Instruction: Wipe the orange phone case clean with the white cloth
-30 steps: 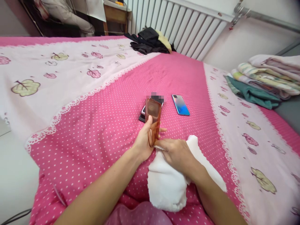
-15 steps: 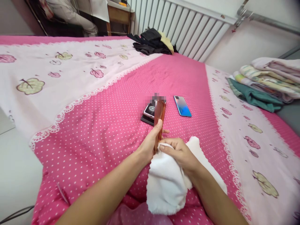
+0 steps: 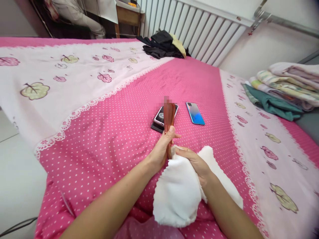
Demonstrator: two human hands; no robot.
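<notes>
My left hand (image 3: 160,149) grips a translucent orange-brown phone case (image 3: 169,120), held upright and edge-on to me above the pink dotted bedspread (image 3: 112,132). My right hand (image 3: 193,162) is closed on a white cloth (image 3: 176,192), pressing it against the lower end of the case. Just beyond the case lie two stacked phones (image 3: 161,118), a pale one on a black one. A blue phone (image 3: 195,113) lies flat to their right.
A heap of black and yellow clothes (image 3: 163,44) sits at the far end of the bed by a white radiator (image 3: 199,30). Folded blankets (image 3: 284,89) are stacked at the right. A seated person (image 3: 74,16) is at the far left.
The left hand has turned the phone case from showing its broad face to edge-on. The right hand has bunched the cloth up against the case's lower end.
</notes>
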